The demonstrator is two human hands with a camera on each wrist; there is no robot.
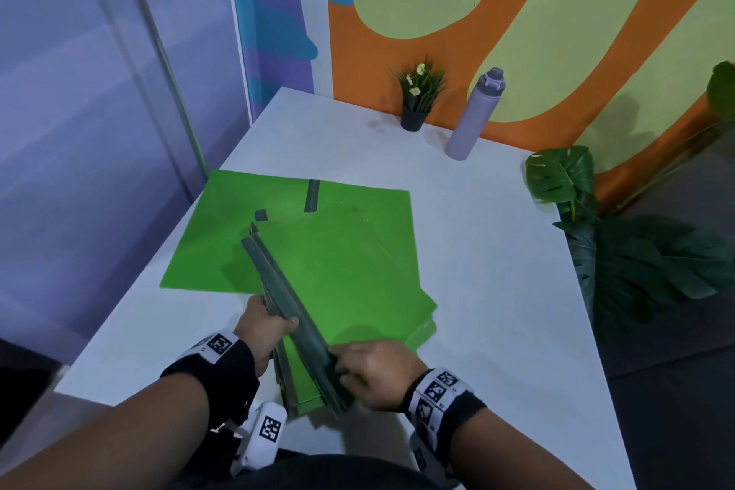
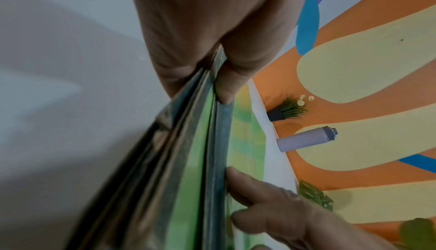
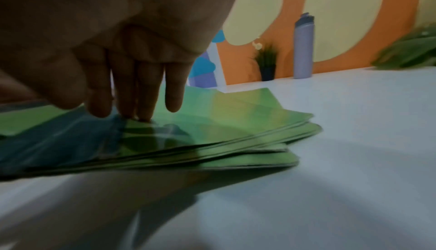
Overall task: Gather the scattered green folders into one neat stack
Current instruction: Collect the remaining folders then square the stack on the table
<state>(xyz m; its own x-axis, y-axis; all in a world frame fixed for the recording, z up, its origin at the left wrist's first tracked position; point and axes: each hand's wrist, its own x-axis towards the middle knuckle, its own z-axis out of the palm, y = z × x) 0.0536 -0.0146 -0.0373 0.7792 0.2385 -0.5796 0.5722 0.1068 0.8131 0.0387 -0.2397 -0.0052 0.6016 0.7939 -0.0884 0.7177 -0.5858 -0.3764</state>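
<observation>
A fanned bundle of several green folders [image 1: 342, 274] with grey spines [image 1: 286, 298] lies slanted on the white table [image 1: 477, 251], its near end over the front edge. My left hand [image 1: 262, 326] grips the spines midway, with the thumb [image 2: 226, 86] on top and the fingers underneath. My right hand [image 1: 354, 368] presses straight fingers [image 3: 141, 95] onto the near end of the spines. In the right wrist view the folders [image 3: 224, 133] have uneven corners. More green folders [image 1: 214, 235] lie flat behind the bundle, partly under it, near the table's left edge.
A small potted plant [image 1: 415, 99] and a purple bottle [image 1: 473, 115] stand at the back of the table by the painted wall. Large green leaves [image 1: 596, 231] hang along the right edge. Bare tabletop lies to the right of the folders.
</observation>
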